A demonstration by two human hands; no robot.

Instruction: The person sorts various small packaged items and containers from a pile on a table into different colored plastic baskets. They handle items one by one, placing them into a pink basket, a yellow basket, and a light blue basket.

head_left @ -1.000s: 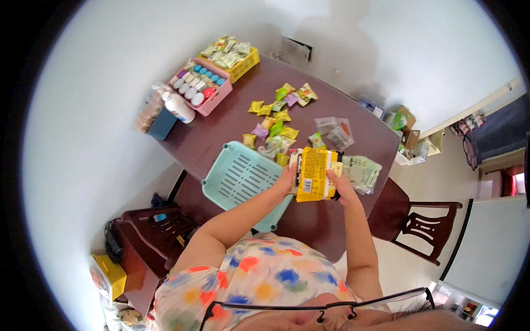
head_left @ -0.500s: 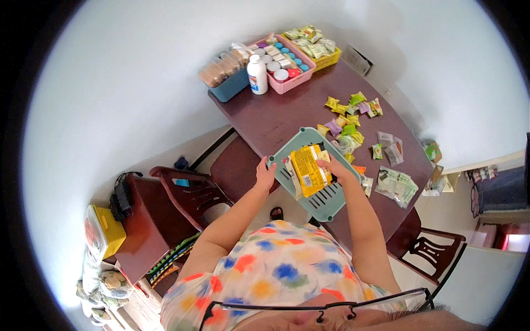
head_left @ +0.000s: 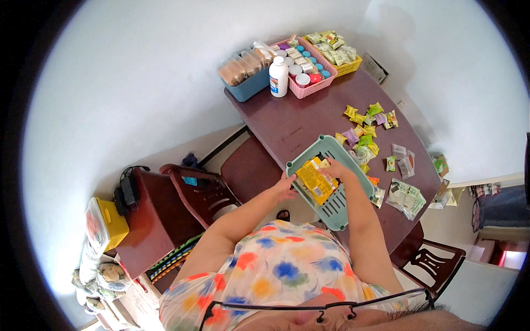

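A grey-green slotted plastic basket (head_left: 333,222) is held over the near edge of the dark red table, its long side slanting toward my body. At its left rim is my left hand (head_left: 284,188), the fingers partly hidden against the wall. My right hand (head_left: 341,171) reaches inside over the right side and grips a yellow packet (head_left: 317,184) by its upper end. The packet lies tilted at the left part of the basket, with darker and paler packaging beside it. Slots in the basket floor show below the packet.
Small wrapped snacks (head_left: 367,131) and clear packets (head_left: 406,165) are scattered on the table (head_left: 287,118). A larger printed pouch (head_left: 406,197) lies nearer. At the back stand a white bottle (head_left: 278,77) and blue (head_left: 248,90), pink (head_left: 309,89) and yellow (head_left: 349,67) filled baskets. Chairs flank the table.
The yellow packet has gone lower into the basket, toward its left side, with my right hand following. My left hand has slid nearer along the rim. The whole view has shifted slightly.
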